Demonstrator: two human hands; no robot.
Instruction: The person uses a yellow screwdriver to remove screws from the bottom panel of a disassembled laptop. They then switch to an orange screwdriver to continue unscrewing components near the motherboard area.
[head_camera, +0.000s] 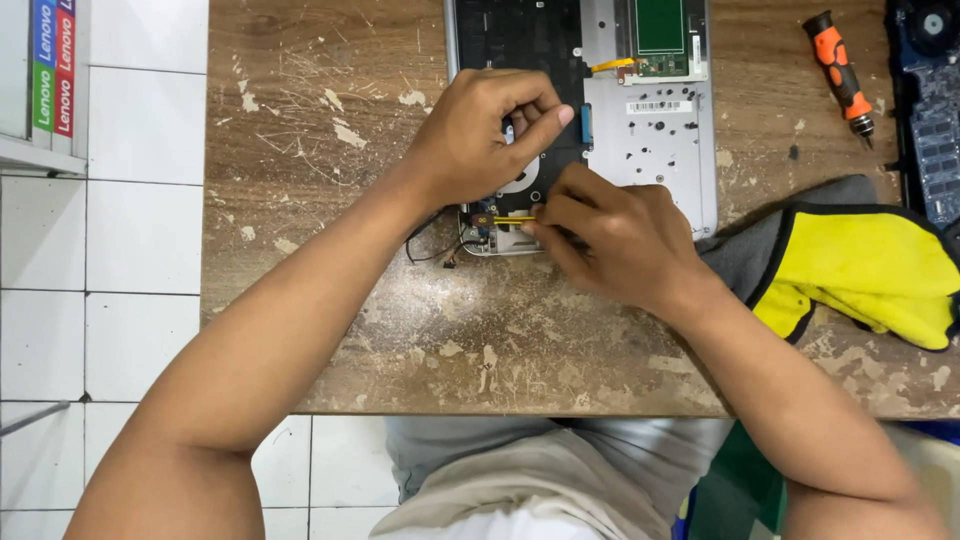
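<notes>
1. Worn brown wood, scratched and flaking pale in patches, makes up the desk, which stands over a white tiled floor.
2. An opened laptop chassis lies at the far middle of the desk, its silver inner shell and dark internals exposed, with a green circuit board near its top edge.
3. The left hand rests on the chassis with its fingers curled and pinched on a small part near the fan area; what exactly it grips is hidden by the fingers themselves.
4. The right hand is clenched around a thin yellow-handled tool, whose tip points left into the near left corner of the chassis, beside small black wires that trail out onto the desk.
5. Both hands cover much of the lower part of the chassis, so the spot being worked on is mostly hidden.
6. An orange and black screwdriver lies well apart at the far right, just beside a dark blue board at the desk's edge.
7. A yellow and grey cloth lies on the right, close to the right wrist and touching the corner of the chassis.
8. Coloured boxes stand on a shelf at the far left.
</notes>
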